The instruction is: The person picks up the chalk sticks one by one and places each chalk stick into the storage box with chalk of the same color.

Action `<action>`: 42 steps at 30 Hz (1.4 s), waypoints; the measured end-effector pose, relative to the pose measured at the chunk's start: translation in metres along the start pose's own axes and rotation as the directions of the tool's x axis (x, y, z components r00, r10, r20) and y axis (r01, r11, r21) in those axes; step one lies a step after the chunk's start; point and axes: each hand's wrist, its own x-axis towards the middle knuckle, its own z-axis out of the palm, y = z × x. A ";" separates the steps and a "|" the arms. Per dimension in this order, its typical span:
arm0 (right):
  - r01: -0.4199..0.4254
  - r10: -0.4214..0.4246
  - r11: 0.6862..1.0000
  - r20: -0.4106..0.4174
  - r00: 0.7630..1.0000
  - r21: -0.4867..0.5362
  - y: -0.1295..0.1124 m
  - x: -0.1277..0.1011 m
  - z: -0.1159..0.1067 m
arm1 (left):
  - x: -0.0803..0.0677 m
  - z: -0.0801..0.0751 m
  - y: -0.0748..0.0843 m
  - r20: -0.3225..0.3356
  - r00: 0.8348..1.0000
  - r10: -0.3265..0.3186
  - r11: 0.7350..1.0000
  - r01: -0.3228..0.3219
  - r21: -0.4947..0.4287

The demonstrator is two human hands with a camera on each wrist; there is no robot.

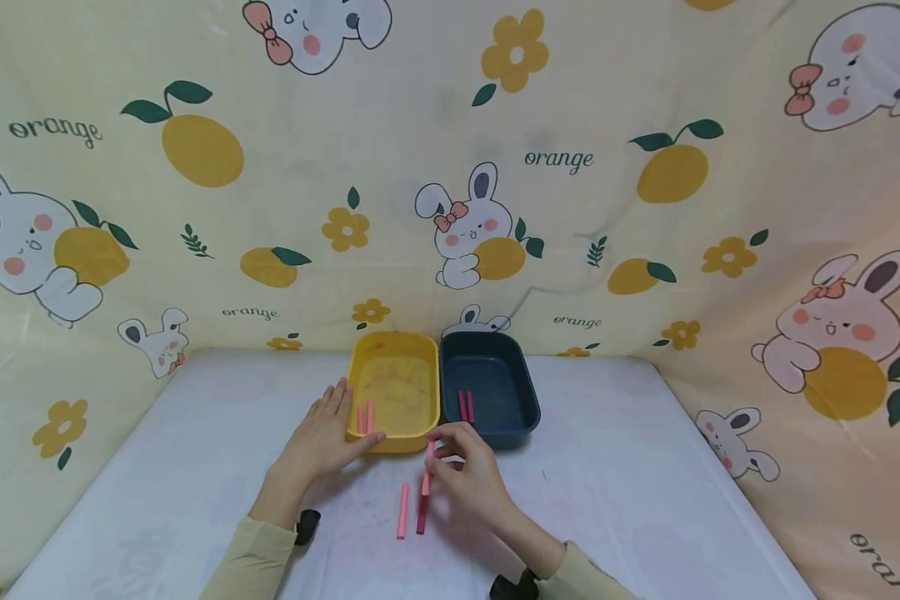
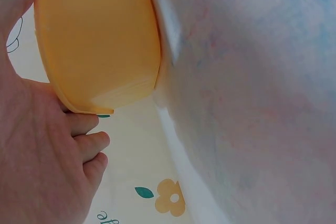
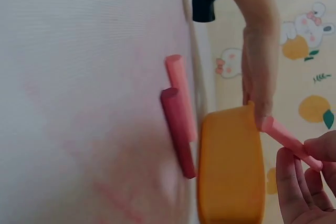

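Observation:
My right hand (image 1: 471, 477) pinches a pink chalk stick (image 3: 287, 139) between thumb and fingers, tilted, in front of the trays' near edges. My left hand (image 1: 322, 437) rests against the near left corner of the yellow tray (image 1: 393, 444), its fingers stretched along the side and its thumb over the near rim. On the table below the right hand lie another pink chalk stick (image 1: 402, 511) and a dark red chalk stick (image 1: 422, 517), side by side. Two pink sticks (image 1: 370, 417) are inside the yellow tray. The dark blue tray (image 1: 506, 435) contains two dark pinkish-red sticks (image 1: 470, 407).
Both trays stand side by side at the back of the white table (image 1: 607, 508). A patterned cloth (image 1: 390, 150) with rabbits and oranges hangs behind and around the table. Faint reddish smudges mark the tabletop.

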 end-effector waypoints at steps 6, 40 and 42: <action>-0.002 0.002 1.000 -0.032 1.000 0.008 -0.007 0.010 0.003 | 0.000 0.000 0.001 0.002 1.000 -0.016 1.000 0.016 0.002; 0.002 0.008 0.991 -0.073 0.997 0.133 -0.013 0.089 0.032 | 0.000 -0.002 0.000 0.003 1.000 -0.002 1.000 0.002 0.009; 0.010 -0.004 0.993 -0.051 0.999 0.116 -0.012 0.093 0.033 | 0.000 -0.002 0.000 0.000 1.000 0.002 1.000 -0.002 0.007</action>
